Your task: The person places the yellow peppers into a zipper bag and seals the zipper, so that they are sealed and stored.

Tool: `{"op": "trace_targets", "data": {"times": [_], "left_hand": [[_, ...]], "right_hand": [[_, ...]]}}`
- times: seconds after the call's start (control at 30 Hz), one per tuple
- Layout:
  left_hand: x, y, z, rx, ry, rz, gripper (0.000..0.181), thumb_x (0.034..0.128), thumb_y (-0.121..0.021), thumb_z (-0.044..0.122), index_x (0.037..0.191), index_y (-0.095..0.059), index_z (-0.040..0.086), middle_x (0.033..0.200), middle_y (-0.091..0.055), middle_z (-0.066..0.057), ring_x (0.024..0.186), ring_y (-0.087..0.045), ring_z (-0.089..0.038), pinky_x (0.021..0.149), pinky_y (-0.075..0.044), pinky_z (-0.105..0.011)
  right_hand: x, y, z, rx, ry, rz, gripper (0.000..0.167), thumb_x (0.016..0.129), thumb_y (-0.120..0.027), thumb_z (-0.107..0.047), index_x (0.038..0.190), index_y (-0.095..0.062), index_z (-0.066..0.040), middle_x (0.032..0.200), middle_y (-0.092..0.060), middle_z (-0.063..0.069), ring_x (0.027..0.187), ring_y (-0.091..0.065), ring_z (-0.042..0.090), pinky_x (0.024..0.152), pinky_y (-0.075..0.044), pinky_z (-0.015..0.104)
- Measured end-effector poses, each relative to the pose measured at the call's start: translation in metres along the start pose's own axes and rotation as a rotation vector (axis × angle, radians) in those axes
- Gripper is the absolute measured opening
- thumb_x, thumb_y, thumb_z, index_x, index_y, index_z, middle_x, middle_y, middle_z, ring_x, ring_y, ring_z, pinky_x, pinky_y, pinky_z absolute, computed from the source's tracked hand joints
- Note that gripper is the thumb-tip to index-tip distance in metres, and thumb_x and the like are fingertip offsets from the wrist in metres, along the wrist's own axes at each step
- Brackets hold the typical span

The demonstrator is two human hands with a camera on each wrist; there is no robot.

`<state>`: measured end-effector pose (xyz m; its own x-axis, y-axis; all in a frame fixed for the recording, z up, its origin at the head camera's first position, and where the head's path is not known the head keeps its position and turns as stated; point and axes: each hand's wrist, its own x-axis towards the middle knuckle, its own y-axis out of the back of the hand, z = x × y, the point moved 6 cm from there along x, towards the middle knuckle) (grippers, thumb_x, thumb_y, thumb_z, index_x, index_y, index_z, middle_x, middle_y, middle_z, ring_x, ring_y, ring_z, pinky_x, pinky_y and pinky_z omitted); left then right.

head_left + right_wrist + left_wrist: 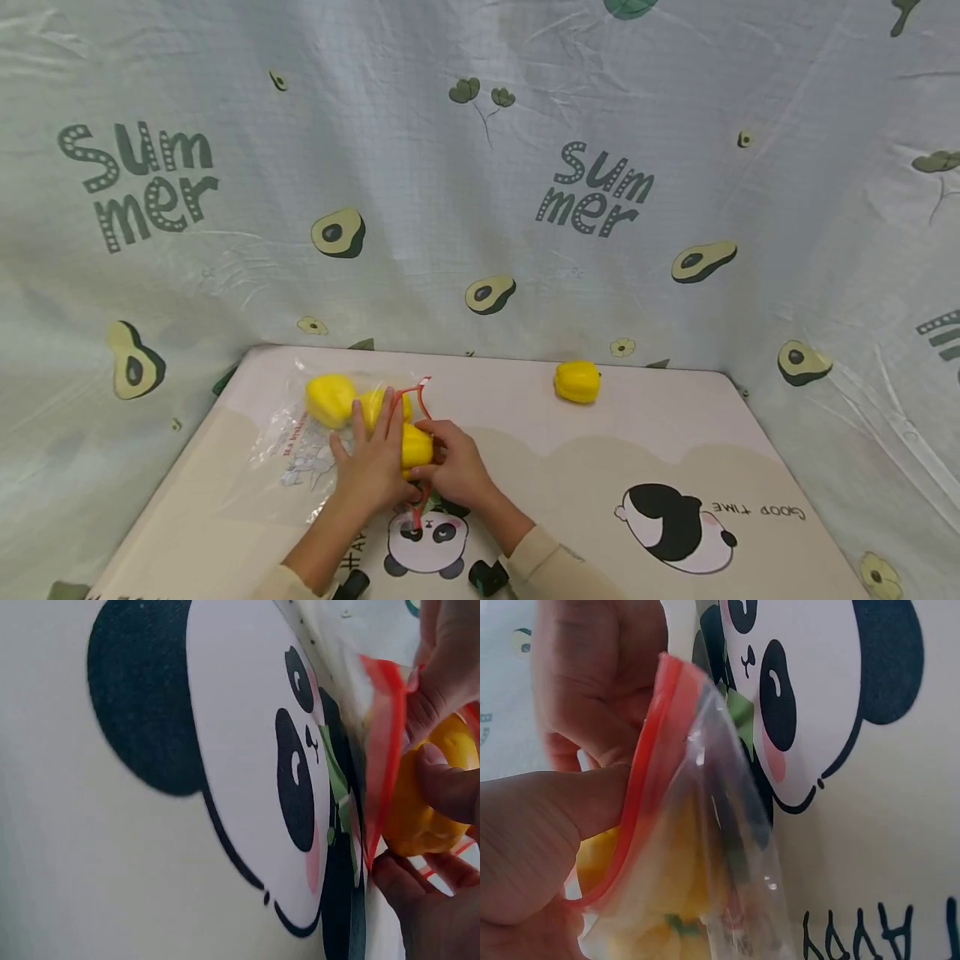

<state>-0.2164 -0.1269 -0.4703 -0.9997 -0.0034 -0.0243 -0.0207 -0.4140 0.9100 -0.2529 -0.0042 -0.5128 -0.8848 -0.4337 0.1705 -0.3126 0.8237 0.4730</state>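
Near the table's left front, my left hand [372, 471] lies over a clear bag [306, 467], its fingers spread. In the left wrist view its thumb presses the bag's red rim [636, 791]. From the other side my right hand [459, 473] grips a yellow bell pepper [417, 446] at the bag's mouth. That pepper [420, 814] shows between fingers in the right wrist view, beside the red rim [386, 742]. Two more yellow shapes, one at the left [330, 400] and one partly behind my left fingers [372, 408], are inside the bag.
Another yellow bell pepper [577, 382] lies near the table's back edge, right of centre. The tabletop [540, 492] carries panda and puppy prints. A pale curtain [420, 208] with avocado prints hangs behind and beside it.
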Motion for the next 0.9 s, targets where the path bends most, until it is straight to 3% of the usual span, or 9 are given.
{"op": "trace_targets", "data": {"times": [0.13, 0.27, 0.4, 0.6, 0.8, 0.9], "left_hand": [[-0.0003, 0.0017, -0.0005, 0.008, -0.013, 0.009, 0.137, 0.0607, -0.102, 0.027, 0.166, -0.017, 0.002, 0.178, -0.003, -0.014, 0.158, 0.006, -0.059, 0.113, -0.001, -0.090], [0.0006, 0.0028, -0.0002, 0.003, -0.019, 0.009, 0.135, 0.0614, -0.101, 0.024, 0.166, -0.018, 0.002, 0.178, -0.002, -0.014, 0.158, 0.006, -0.057, 0.113, 0.000, -0.090], [0.0006, 0.0040, 0.0000, 0.021, -0.028, 0.008, 0.134, 0.0623, -0.101, 0.025, 0.166, -0.019, 0.002, 0.178, -0.002, -0.014, 0.159, 0.007, -0.057, 0.112, 0.000, -0.091], [-0.0002, 0.0064, -0.0008, 0.036, -0.034, 0.015, 0.133, 0.0619, -0.101, 0.025, 0.165, -0.020, 0.002, 0.177, -0.004, -0.016, 0.159, 0.006, -0.057, 0.112, 0.000, -0.091], [0.0009, 0.0064, 0.0015, 0.029, -0.044, 0.014, 0.133, 0.0608, -0.101, 0.023, 0.165, -0.021, 0.002, 0.177, -0.003, -0.015, 0.158, 0.007, -0.057, 0.112, 0.002, -0.091], [0.0016, 0.0066, 0.0019, 0.028, -0.047, 0.018, 0.133, 0.0602, -0.101, 0.024, 0.165, -0.022, 0.002, 0.177, -0.005, -0.015, 0.158, 0.007, -0.057, 0.112, 0.002, -0.091]], "right_hand": [[0.0021, -0.0012, 0.0005, -0.082, 0.000, -0.026, 0.063, 0.085, -0.085, -0.009, 0.144, -0.062, -0.010, 0.138, -0.068, 0.010, 0.116, -0.069, 0.024, 0.101, -0.060, 0.031], [0.0019, 0.0014, 0.0040, -0.064, -0.082, -0.040, 0.063, 0.084, -0.082, -0.005, 0.143, -0.060, -0.006, 0.137, -0.068, 0.012, 0.114, -0.070, 0.023, 0.101, -0.061, 0.035], [0.0023, 0.0004, 0.0020, -0.093, -0.082, -0.056, 0.059, 0.084, -0.083, -0.008, 0.139, -0.062, -0.004, 0.132, -0.070, 0.012, 0.107, -0.068, 0.016, 0.100, -0.061, 0.031], [0.0058, -0.0024, -0.0043, -0.178, -0.015, -0.061, 0.059, 0.085, -0.086, -0.017, 0.139, -0.065, -0.008, 0.124, -0.074, 0.007, 0.089, -0.057, 0.009, 0.085, -0.056, 0.018], [0.0067, -0.0002, -0.0024, -0.180, -0.069, -0.033, 0.054, 0.082, -0.087, -0.016, 0.130, -0.065, -0.008, 0.096, -0.067, 0.003, 0.080, -0.051, 0.008, 0.070, -0.048, 0.016], [0.0071, -0.0014, -0.0021, -0.193, -0.070, -0.021, 0.053, 0.080, -0.088, -0.018, 0.127, -0.065, -0.008, 0.095, -0.066, 0.002, 0.080, -0.051, 0.009, 0.071, -0.049, 0.015]]}}
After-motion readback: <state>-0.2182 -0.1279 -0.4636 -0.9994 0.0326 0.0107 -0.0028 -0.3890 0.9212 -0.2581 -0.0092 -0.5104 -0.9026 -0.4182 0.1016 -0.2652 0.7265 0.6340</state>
